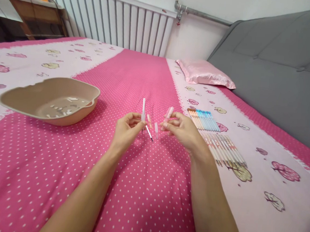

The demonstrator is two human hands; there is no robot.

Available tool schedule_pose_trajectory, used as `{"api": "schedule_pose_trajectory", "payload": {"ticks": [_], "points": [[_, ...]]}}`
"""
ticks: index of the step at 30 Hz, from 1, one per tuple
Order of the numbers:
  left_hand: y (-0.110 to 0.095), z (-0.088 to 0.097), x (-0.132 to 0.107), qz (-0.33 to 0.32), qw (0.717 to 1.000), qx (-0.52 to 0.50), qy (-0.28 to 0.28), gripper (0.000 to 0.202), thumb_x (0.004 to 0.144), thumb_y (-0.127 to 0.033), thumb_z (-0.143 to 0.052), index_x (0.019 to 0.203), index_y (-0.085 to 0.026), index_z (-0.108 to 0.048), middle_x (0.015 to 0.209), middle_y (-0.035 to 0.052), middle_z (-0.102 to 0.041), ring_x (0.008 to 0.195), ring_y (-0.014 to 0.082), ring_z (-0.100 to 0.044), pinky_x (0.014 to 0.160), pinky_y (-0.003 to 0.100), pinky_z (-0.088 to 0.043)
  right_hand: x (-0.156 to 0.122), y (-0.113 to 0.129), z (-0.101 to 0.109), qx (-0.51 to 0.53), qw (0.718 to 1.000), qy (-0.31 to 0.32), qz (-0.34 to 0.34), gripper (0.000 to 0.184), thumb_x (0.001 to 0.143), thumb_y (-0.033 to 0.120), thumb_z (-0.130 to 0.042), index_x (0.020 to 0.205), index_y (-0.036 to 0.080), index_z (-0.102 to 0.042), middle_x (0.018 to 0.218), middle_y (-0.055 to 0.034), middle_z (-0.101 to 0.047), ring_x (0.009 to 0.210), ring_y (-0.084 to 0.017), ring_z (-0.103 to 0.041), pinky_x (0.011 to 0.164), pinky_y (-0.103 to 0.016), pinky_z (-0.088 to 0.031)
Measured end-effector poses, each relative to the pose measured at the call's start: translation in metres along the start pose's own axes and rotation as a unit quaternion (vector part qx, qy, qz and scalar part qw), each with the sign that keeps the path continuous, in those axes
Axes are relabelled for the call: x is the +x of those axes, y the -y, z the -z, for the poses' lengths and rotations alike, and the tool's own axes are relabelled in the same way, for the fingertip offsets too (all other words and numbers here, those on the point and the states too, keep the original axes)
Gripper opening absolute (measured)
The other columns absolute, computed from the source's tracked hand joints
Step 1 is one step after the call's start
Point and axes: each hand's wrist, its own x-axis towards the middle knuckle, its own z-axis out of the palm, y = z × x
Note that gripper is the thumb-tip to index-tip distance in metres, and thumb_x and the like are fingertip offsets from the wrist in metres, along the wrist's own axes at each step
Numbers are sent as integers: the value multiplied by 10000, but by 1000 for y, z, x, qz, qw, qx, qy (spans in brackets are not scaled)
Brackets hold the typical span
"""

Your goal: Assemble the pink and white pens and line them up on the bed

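My left hand (125, 129) pinches a slim white pen refill (144, 106) upright, with a translucent sleeve around it at the fingers. In the fingers of my right hand (182, 130) is a pink pen barrel (169, 112), tilted, its lower end hidden by the fingertips. Between the hands are a small pink patterned pen part (149, 121) and a translucent pink pen cap (156, 128). A thin white stick with a dark tip (149, 133) slants beside my left fingertips; whether they touch it I cannot tell.
A beige basin (47, 116) with several small white pieces inside stands on the left of the bedspread (143, 201). To the right lie a row of blue and orange pens (204, 120) and a row of pale patterned pens (223, 150). Farther back is a pink pillow (205, 73).
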Motion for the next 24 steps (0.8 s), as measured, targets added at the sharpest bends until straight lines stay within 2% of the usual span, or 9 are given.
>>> {"api": "schedule_pose_trajectory", "payload": {"ticks": [4, 7, 10, 15, 24], "points": [[1, -4, -2, -5, 999, 19, 38, 226, 657, -246, -707, 820, -129, -603, 680, 19, -654, 615, 128, -618, 606, 258, -487, 0, 6, -1, 82, 993, -77, 39, 226, 769, 249, -631, 949, 163, -527, 763, -32, -684, 737, -164, -667, 634, -284, -483], [3, -6, -4, -9, 995, 23, 95, 215, 677, -256, -697, 823, -130, -602, 698, 18, -652, 629, 125, -619, 615, 258, -493, 0, 6, -2, 122, 980, -130, 83, 279, 769, 337, -645, 966, 181, -524, 794, -30, -702, 750, -162, -678, 615, -267, -477], [6, -8, -6, -14, 988, 33, 148, 196, 698, -247, -680, 836, -130, -603, 724, 25, -654, 642, 120, -614, 627, 256, -493, 1, 5, -2, 134, 971, -156, 118, 298, 771, 380, -642, 976, 200, -524, 803, -20, -704, 746, -162, -684, 609, -265, -482], [9, -7, -7, -27, 974, 90, 205, 206, 743, -266, -654, 882, -116, -623, 797, 58, -660, 666, 125, -610, 634, 266, -490, 0, 7, -2, 122, 971, -164, 126, 278, 773, 372, -643, 982, 222, -537, 808, -8, -701, 736, -155, -684, 624, -270, -493], [6, -7, -7, -30, 971, 102, 215, 193, 759, -255, -640, 878, -102, -634, 787, 56, -655, 667, 119, -601, 637, 259, -480, -2, 9, -2, 111, 978, -125, 125, 251, 771, 333, -653, 955, 207, -535, 743, 1, -687, 740, -153, -667, 701, -308, -505]]}}
